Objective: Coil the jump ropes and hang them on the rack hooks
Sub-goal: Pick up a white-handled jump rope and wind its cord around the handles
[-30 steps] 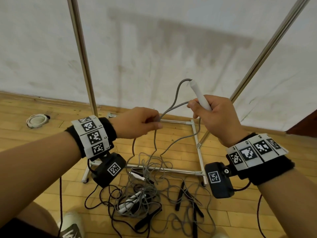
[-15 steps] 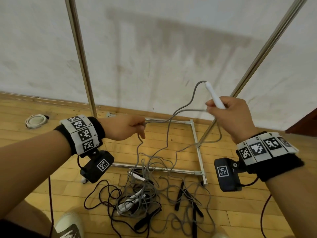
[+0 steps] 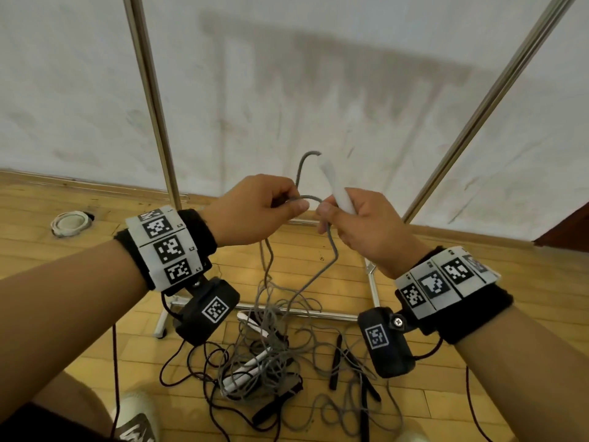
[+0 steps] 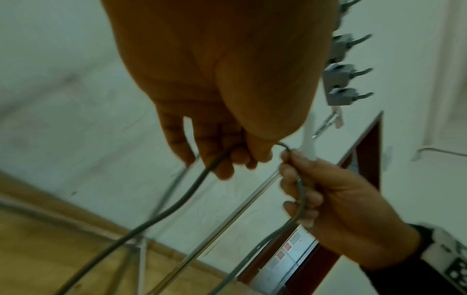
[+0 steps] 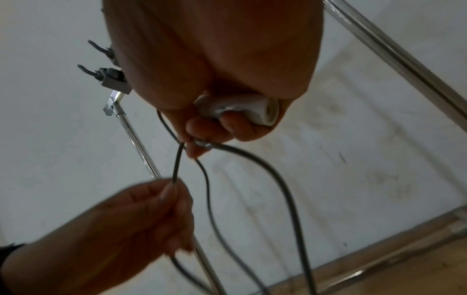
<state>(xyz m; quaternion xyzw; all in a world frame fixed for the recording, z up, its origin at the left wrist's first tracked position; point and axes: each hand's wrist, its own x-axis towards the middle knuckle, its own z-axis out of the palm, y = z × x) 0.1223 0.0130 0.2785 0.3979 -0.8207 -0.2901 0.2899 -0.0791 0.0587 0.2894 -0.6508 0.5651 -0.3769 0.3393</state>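
Clearly the coiling of the first rope is under way, and only at its start. The right hand (image 3: 366, 231) grips a white jump-rope handle (image 3: 338, 189) upright in its fist, fingers (image 5: 227, 123) wrapped round it, and seems also to trap a strand of the grey cord (image 3: 322, 269) against the handle with the thumb. The left hand (image 3: 255, 212), just beside it and almost touching, pinches the same cord between thumb and curled fingers (image 4: 222, 159), so that a short arch of cord bridges the two hands. From there the cord hangs down to the wooden floor (image 3: 63, 266), where it runs into a tangled heap of ropes (image 3: 264, 355): grey cords, white handles and black handles knotted loosely together, lying at the foot of the metal rack (image 3: 153, 106).

To my eye, one loop is about to be handed over to the right hand, and most of the cord is not yet gathered. The next move calls for the left hand to slide down the cord, draw out an even length and bring it up to the handle. The trouble will likely be the heap: the cord may drag other ropes up with it, so gentle pulls and some shaking free seem needed. The rack hooks (image 4: 353, 71), grey and bare, show only in the wrist views, high above the hands.
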